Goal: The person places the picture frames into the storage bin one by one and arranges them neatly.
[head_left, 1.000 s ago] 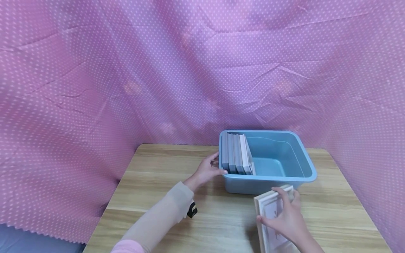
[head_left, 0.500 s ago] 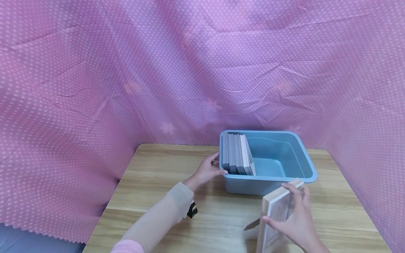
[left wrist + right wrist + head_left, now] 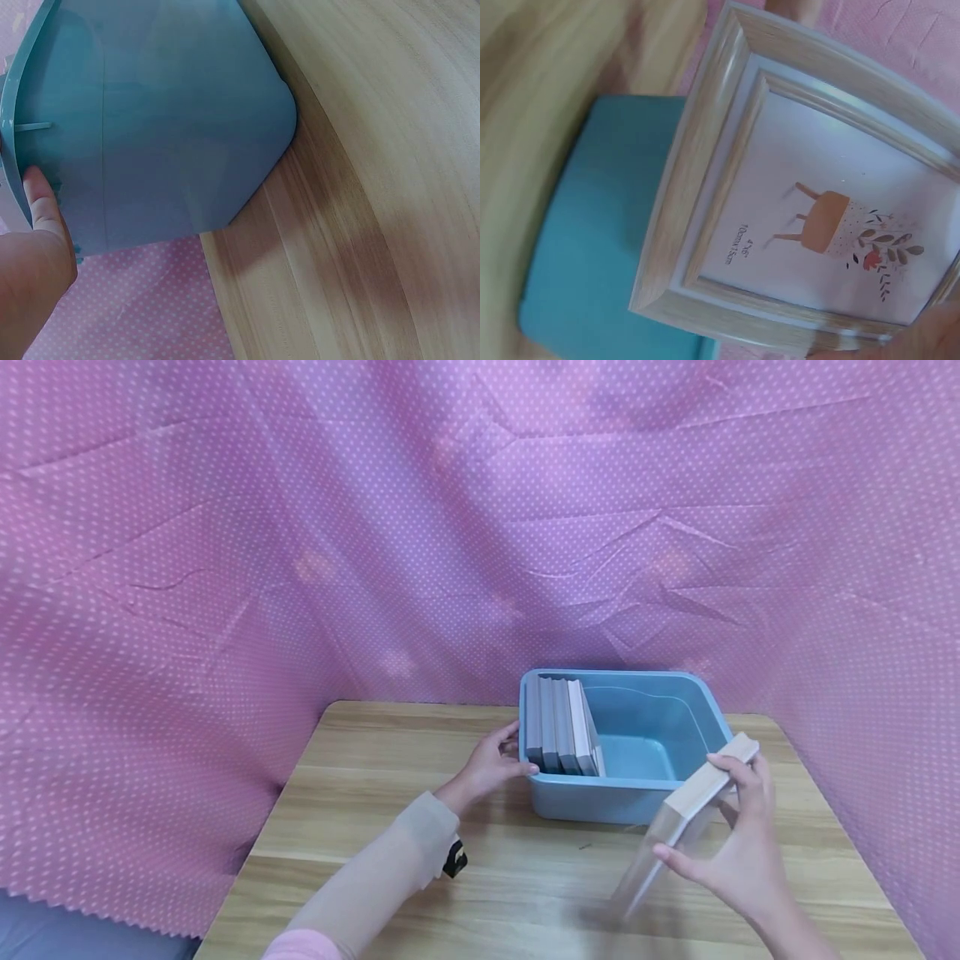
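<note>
My right hand point(image 3: 750, 843) pinches a light wood picture frame point(image 3: 697, 789), thumb at the near side and fingers at the top. The picture frame is tilted and blurred at its lower end, close in front of the bin's near right corner. Its face in the right wrist view carries a print of a stool and flowers, marked 4*6". With thumb at the rim and fingers against the outer side, my left hand point(image 3: 487, 766) holds the left end of a blue plastic bin point(image 3: 600, 799). Several frame-like pieces point(image 3: 558, 727), grey and white, stand side by side at the bin's left.
The wooden table point(image 3: 375, 760) carries the bin near its back edge. A pink dotted cloth point(image 3: 480, 527) hangs behind and at both sides. A black strap point(image 3: 455, 858) sits at the left wrist.
My right hand has lifted the picture frame up and to the right, turning it so its edge shows more. The left hand and the bin stay in place.
</note>
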